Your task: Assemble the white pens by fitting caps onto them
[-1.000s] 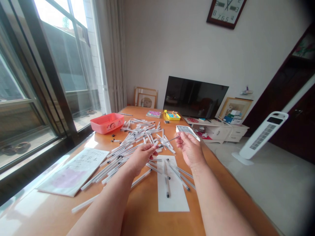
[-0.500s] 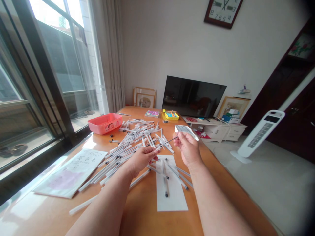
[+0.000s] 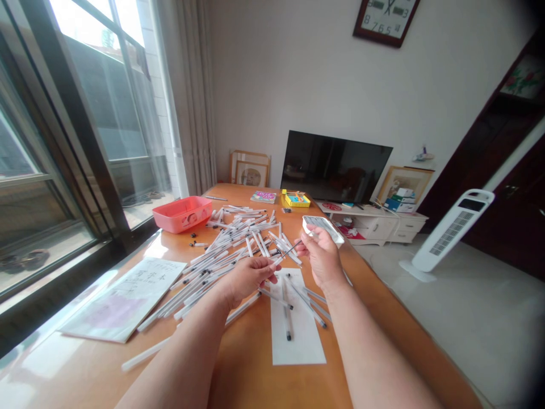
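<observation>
Dark refill (image 3: 291, 250): one slim rod, held aslant above the far end of the white sheet (image 3: 298, 347), bridging the gap between my two hands.
Right hand (image 3: 322, 255): raised just right of the white sheet's far end; fingers closed in a light pinch on the refill's upper end.
Left hand (image 3: 249, 279): left of the white sheet's far end; fingers pinched together on a pale pen barrel (image 3: 277, 262), only its tip showing to me. Whether the refill's lower end has entered it, I cannot tell.
Sheet pens (image 3: 286, 315): a few, lying on or across the white sheet, dark-ended, greyer inside than the loose stock; I judge these the finished portion.
Barrel heap (image 3: 232, 238): many, scattered on the surface (image 3: 251, 349) left of and beyond the white sheet, pale tubes mixed with black ends; by my reckoning the greater share left to do.
White tray (image 3: 342, 239): beyond the white sheet and to its right, partly behind my right hand; grey rods lie in it, so supply remains, I judge.
Black caps (image 3: 193, 234): small group, well left of the white sheet and beyond it.
Pink basket (image 3: 183, 220): further left again from the white sheet, upright.
Notebook (image 3: 123, 301): flat, well left of the white sheet.
</observation>
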A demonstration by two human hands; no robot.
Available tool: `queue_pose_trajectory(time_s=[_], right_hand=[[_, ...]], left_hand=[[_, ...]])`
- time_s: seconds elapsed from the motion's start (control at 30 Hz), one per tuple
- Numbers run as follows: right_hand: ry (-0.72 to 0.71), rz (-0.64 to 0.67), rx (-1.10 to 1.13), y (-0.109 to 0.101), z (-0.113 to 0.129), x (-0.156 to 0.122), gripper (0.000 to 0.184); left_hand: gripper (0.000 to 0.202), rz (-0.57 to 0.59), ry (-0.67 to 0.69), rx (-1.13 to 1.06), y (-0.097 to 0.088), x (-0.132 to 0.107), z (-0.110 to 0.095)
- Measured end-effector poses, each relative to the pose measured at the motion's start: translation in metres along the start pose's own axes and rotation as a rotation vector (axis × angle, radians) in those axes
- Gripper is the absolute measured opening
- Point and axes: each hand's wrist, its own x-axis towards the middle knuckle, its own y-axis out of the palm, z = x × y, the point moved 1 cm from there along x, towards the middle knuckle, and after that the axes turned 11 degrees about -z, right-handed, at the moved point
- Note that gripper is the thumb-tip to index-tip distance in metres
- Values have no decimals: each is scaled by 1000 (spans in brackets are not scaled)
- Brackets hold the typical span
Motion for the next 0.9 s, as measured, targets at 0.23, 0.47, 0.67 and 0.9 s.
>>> queue_pose_trajectory(time_s=[0.23, 0.47, 0.67, 0.9], right_hand=[[-67, 99, -139, 7, -5, -8, 41], [-58, 344, -328, 22, -18, -24, 35], [-92, 389, -396, 22, -15, -25, 47], [-35, 228, -447, 5, -31, -7, 43]], left_hand=[[36, 50, -32, -48, -1, 2, 4], [38, 63, 1, -93, -6, 8, 9], [37, 70, -25, -88, -8, 11, 11], [44, -9, -35, -114, -13, 15, 11]])
